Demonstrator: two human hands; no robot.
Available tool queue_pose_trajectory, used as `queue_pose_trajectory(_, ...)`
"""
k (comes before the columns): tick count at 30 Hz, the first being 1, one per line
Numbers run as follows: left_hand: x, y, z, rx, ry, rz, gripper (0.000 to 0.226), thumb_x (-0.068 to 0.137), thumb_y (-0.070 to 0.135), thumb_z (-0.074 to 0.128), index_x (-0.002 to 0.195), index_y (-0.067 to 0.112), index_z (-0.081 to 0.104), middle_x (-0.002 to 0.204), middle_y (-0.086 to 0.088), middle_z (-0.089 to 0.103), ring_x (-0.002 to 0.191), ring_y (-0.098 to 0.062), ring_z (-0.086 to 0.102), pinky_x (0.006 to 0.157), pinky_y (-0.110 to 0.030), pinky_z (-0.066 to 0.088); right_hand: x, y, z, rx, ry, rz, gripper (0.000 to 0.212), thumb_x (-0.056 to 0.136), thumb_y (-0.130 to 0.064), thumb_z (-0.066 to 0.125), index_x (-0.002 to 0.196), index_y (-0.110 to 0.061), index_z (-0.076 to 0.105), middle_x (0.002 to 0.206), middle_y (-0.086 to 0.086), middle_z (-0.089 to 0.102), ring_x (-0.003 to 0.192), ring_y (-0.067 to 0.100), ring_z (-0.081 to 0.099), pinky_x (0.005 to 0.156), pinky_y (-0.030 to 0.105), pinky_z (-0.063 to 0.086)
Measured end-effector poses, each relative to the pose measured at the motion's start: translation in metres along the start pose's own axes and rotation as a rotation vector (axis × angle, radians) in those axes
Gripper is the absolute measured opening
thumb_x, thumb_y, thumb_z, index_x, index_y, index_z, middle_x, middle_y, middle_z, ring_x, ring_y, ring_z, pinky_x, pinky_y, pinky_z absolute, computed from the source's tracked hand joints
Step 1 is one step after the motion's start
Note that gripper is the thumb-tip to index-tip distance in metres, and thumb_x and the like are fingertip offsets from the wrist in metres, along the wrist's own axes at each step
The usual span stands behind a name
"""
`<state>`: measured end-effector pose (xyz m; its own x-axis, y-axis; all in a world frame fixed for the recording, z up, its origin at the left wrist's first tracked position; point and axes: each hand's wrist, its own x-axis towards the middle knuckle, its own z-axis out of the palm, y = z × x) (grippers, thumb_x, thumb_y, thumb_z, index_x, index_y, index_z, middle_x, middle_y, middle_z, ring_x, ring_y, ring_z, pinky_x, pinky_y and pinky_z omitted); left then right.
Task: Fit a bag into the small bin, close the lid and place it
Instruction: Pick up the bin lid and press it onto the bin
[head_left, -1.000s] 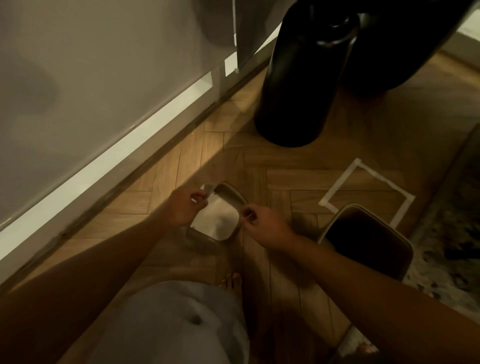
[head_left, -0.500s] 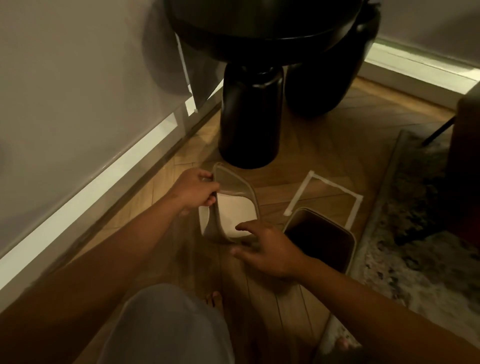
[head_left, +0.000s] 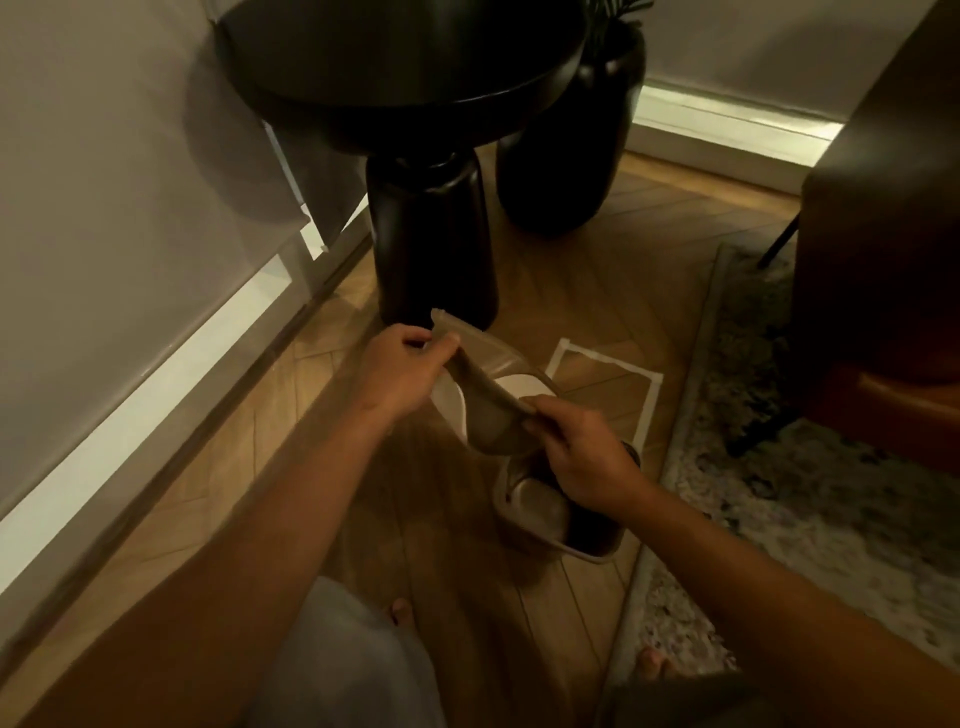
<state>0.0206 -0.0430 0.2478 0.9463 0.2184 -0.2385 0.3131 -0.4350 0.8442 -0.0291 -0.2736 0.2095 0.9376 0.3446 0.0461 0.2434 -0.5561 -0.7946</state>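
I hold the bin lid (head_left: 488, 410), a beige frame with a white swing flap, tilted in the air between both hands. My left hand (head_left: 400, 374) pinches its upper left edge. My right hand (head_left: 582, 452) grips its lower right edge. The small beige bin (head_left: 587, 558) stands open on the wood floor just below my right hand, partly hidden by it. Its inside is dark with a pale sheen on the left wall; I cannot tell whether a bag lines it.
A white tape square (head_left: 608, 361) marks the floor just beyond the bin. A black pedestal table (head_left: 431, 249) and a black vase (head_left: 561, 171) stand behind. A patterned rug (head_left: 810, 493) and a brown chair (head_left: 883, 260) lie right; the wall (head_left: 130, 234) runs left.
The lid has come up off the floor and moved right, towards the bin. My right hand has taken hold of its lower edge. The view has tilted up.
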Motion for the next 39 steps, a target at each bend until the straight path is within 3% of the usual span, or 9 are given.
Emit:
queue_pose_trajectory(4,-0.013,-0.006,0.032,0.021,0.000,0.044,0.057,0.088,0.057,0.062,0.136,0.028,0.050,0.130,0.004,0.059,0.114,-0.014,0.059,0.096,-0.036,0.052,0.001,0.012,-0.039,0.240,0.143,0.139,0.028,0.107,-0.011,0.054,0.106,-0.035,0.068,0.099,-0.014,0.073,0.094,0.001,0.068,0.080,0.019,0.051)
queue_pose_trajectory(11,-0.019,-0.018,0.077,-0.049,-0.157,-0.018,0.092,0.076,0.086,0.042,0.152,0.038,0.024,0.157,0.002,0.039,0.142,-0.023,0.040,0.114,-0.054,0.035,-0.008,0.037,-0.080,0.768,0.357,0.379,0.021,0.107,-0.013,0.054,0.101,-0.017,0.074,0.095,-0.001,0.076,0.092,0.014,0.072,0.083,0.033,0.055)
queue_pose_trajectory(15,-0.027,-0.005,0.092,-0.087,-0.222,-0.034,0.065,0.101,0.055,0.034,0.157,0.025,0.023,0.159,-0.003,0.035,0.144,-0.025,0.036,0.104,-0.029,0.030,-0.013,0.064,-0.082,1.020,0.398,0.542,0.025,0.106,-0.015,0.054,0.087,-0.016,0.070,0.083,0.001,0.072,0.082,0.016,0.068,0.078,0.036,0.051)
queue_pose_trajectory(18,-0.035,0.004,0.103,-0.109,-0.309,-0.034,0.054,0.106,0.043,0.027,0.155,0.020,0.028,0.142,0.007,0.040,0.123,-0.012,0.039,0.069,0.005,0.030,-0.015,0.079,-0.076,1.108,0.425,0.680,0.023,0.104,-0.020,0.056,0.109,-0.008,0.075,0.104,0.007,0.077,0.100,0.024,0.071,0.093,0.044,0.054)
queue_pose_trajectory(20,-0.037,0.005,0.110,-0.107,-0.323,-0.042,0.053,0.106,0.041,0.029,0.153,0.017,0.033,0.134,0.005,0.044,0.112,-0.010,0.038,0.053,0.007,0.032,-0.016,0.090,-0.071,1.075,0.476,0.759,0.030,0.102,-0.023,0.060,0.120,-0.004,0.073,0.114,0.011,0.077,0.109,0.027,0.071,0.096,0.044,0.055)
queue_pose_trajectory(23,-0.021,-0.017,0.126,-0.089,-0.306,-0.067,0.063,0.099,0.057,0.036,0.151,0.022,0.040,0.138,0.002,0.053,0.122,-0.018,0.050,0.083,-0.012,0.044,-0.014,0.110,-0.061,0.893,0.559,0.794,0.039,0.094,-0.035,0.066,0.117,-0.004,0.071,0.109,0.010,0.076,0.111,0.030,0.070,0.086,0.042,0.057)
queue_pose_trajectory(26,-0.014,-0.028,0.134,-0.083,-0.352,-0.094,0.074,0.090,0.074,0.035,0.151,0.032,0.038,0.144,0.000,0.052,0.128,-0.022,0.050,0.100,-0.038,0.041,-0.014,0.119,-0.050,0.706,0.543,0.818,0.044,0.096,-0.048,0.062,0.121,-0.012,0.067,0.114,0.008,0.072,0.111,0.029,0.067,0.097,0.048,0.056)
queue_pose_trajectory(30,-0.009,-0.038,0.143,-0.022,-0.403,-0.121,0.073,0.091,0.074,0.033,0.152,0.034,0.032,0.153,-0.002,0.044,0.138,-0.027,0.043,0.102,-0.035,0.035,-0.024,0.113,-0.037,0.591,0.418,0.854,0.054,0.104,-0.053,0.051,0.143,-0.017,0.057,0.122,0.001,0.064,0.110,0.020,0.060,0.102,0.043,0.051)
queue_pose_trajectory(39,0.001,-0.067,0.154,0.210,-0.477,-0.193,0.079,0.091,0.075,0.019,0.154,0.029,0.034,0.160,-0.005,0.035,0.147,-0.030,0.032,0.118,-0.045,0.026,-0.047,0.130,-0.012,0.320,0.232,0.784,0.067,0.102,-0.057,0.051,0.160,-0.026,0.039,0.164,0.006,0.039,0.147,0.029,0.042,0.113,0.039,0.039)
